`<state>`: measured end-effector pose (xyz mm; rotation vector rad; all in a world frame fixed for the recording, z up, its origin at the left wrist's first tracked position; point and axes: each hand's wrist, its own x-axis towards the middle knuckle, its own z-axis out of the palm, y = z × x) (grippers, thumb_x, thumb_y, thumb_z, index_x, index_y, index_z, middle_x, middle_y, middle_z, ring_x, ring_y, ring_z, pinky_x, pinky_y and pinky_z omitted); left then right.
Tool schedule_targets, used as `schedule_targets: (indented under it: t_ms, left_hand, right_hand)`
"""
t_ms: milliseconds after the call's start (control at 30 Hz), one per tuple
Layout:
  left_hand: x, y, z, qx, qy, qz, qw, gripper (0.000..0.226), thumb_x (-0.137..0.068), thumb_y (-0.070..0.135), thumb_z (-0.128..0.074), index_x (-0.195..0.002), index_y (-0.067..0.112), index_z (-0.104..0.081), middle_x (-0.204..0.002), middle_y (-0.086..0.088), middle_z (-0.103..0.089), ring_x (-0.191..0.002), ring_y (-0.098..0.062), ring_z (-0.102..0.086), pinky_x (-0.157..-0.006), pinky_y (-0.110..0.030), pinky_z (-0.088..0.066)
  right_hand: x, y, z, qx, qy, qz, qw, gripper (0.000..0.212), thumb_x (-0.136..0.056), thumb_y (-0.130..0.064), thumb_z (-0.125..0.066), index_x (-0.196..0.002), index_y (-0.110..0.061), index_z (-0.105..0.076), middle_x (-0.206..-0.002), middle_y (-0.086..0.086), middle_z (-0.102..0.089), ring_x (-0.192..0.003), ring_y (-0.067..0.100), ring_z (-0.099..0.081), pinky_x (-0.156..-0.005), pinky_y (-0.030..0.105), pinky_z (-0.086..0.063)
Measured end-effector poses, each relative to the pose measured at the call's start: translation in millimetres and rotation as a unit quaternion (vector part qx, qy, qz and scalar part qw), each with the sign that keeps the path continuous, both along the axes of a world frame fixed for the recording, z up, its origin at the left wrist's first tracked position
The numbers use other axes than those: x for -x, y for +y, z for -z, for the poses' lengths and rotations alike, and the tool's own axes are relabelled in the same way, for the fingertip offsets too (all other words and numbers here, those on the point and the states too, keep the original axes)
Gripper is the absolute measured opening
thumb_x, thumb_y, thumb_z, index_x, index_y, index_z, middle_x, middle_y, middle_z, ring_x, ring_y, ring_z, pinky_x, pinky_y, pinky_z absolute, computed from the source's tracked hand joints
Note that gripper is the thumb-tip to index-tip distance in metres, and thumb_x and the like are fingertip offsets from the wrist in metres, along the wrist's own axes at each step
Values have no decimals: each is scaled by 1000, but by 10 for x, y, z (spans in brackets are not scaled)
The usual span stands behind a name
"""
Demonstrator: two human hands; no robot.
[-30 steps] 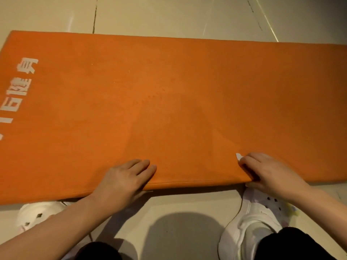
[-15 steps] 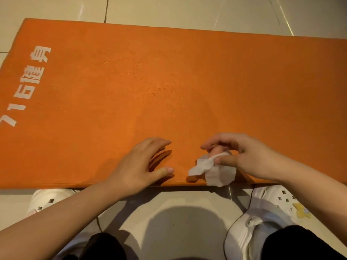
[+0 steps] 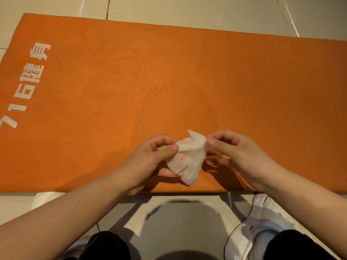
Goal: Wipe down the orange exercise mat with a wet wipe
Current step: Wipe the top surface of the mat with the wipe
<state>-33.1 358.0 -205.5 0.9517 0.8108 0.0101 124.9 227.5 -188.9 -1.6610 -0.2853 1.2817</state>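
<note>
You are holding the wet wipe (image 3: 189, 156) between both hands, just above the near edge of the orange exercise mat (image 3: 244, 91). Your left hand (image 3: 150, 158) is pinching its left edge between thumb and curled fingers; your right hand (image 3: 238, 152) is pinching the right edge the same way. The wipe is hanging crumpled and part-unfolded — its lower end is drooping toward you. The mat is lying flat on the tiled floor (image 3: 169, 8) with its long axis running left to right, and its white lettering (image 3: 30, 85) is sitting at the left end. Small wet specks are glinting mid-mat. Your white shoes (image 3: 262, 229) are showing near the mat's edge.
</note>
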Motion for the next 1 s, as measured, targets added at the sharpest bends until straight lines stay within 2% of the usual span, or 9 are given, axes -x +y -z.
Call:
schedule_targets:
  t_ms: [67,167,300,467,633,733,800,933,1000]
  left_hand:
    - [-14,30,-57,-12,-11,8,1000,11,-84,15,-63,-94,10,-63,-74,-4,-64,-65,-10,-66,-53,-28,-59]
    - [-15,58,-112,-17,-30,39,999,31,-62,15,-75,-92,14,-68,-70,-4,-63,-64,-16,-67,-54,-31,-60]
    - [5,128,-70,-68,-14,52,996,26,-57,17,-82,-82,22,-75,-68,-2,-62,-62,-18,-63,-54,-28,-58]
    - [25,164,-82,-110,-5,16,994,20,-71,27,-73,-87,14,-70,-66,-3,-61,-58,-11,-58,-49,-19,-49]
    - [-22,107,-231,-74,-20,0,997,26,-78,30,-61,-95,11,-65,-71,-3,-68,-59,-9,-64,-45,-22,-51]
    - [-84,61,-155,-90,31,-24,995,12,-93,22,-59,-92,11,-64,-68,-1,-64,-55,-6,-62,-42,-22,-48]
    - [-84,64,21,-115,92,-25,989,12,-98,22,-57,-93,14,-65,-74,-3,-63,-56,-8,-63,-46,-23,-49]
    - [58,133,443,-397,168,91,898,17,-98,29,-57,-115,29,-58,-106,3,-59,-95,-15,-60,-72,-23,-42]
    - [153,130,522,-490,158,120,849,34,-98,34,-56,-132,26,-53,-123,4,-50,-113,-13,-51,-88,-25,-39]
  right_hand:
    - [16,38,14,26,-59,-55,996,37,-66,-33,-76,-96,-13,-66,-86,4,-64,-76,15,-63,-71,30,-52]
    - [36,115,54,25,-103,-86,991,22,-77,-7,-78,-93,-12,-63,-78,6,-60,-70,21,-53,-64,30,-47]
    - [-33,193,71,12,-101,-73,992,32,-83,8,-68,-100,-18,-58,-77,11,-56,-69,24,-47,-57,23,-41]
    - [-134,150,67,-25,-189,-74,979,26,-98,1,-51,-99,-24,-59,-79,22,-59,-72,36,-53,-70,50,-46]
    - [-121,85,-85,-61,-78,-77,992,8,-94,-17,-59,-102,-13,-59,-69,10,-52,-57,15,-52,-51,22,-45]
    - [-180,52,52,-5,-110,-147,983,42,-76,-16,-82,-108,-24,-56,-71,2,-53,-60,17,-47,-52,24,-40]
    - [-214,47,209,56,-181,-185,964,46,-79,-9,-79,-108,-33,-52,-80,-1,-59,-61,7,-52,-57,21,-44]
    - [-259,-2,386,113,-310,-249,911,38,-93,-6,-61,-117,-31,-44,-90,-4,-62,-70,-22,-51,-60,7,-41]
    - [-268,-48,427,129,-343,-261,893,32,-97,-9,-55,-118,-31,-44,-88,-6,-60,-70,-14,-55,-56,10,-40]
